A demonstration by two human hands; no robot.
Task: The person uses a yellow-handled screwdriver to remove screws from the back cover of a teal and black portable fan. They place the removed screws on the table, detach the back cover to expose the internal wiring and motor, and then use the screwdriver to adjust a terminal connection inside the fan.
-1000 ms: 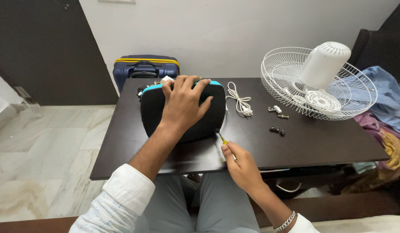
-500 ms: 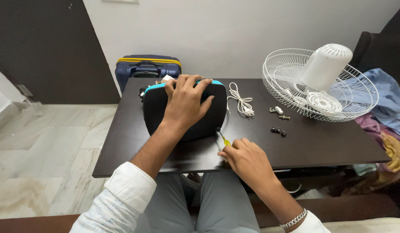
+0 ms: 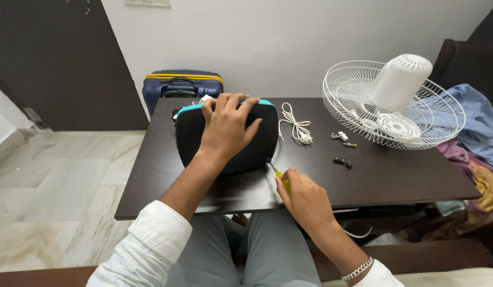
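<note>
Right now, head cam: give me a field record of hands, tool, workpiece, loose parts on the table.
left hand: palm down, fingers spread on the black fan base
right hand: gripping a yellow-handled screwdriver
screwdriver tip: at the base's lower right edge
loose parts: small screws on the dark table
white cable: coiled, right of the base
fan grille with motor housing: far right of the table
blue suitcase: behind the table

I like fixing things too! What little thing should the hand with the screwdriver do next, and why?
Probably turn the screwdriver gently in place. Its tip already sits against the lower corner of the black box, the right hand grips its yellow handle, and the left hand presses flat on the box to steady it. Whether the tip sits in a screw is too small to tell.
</note>
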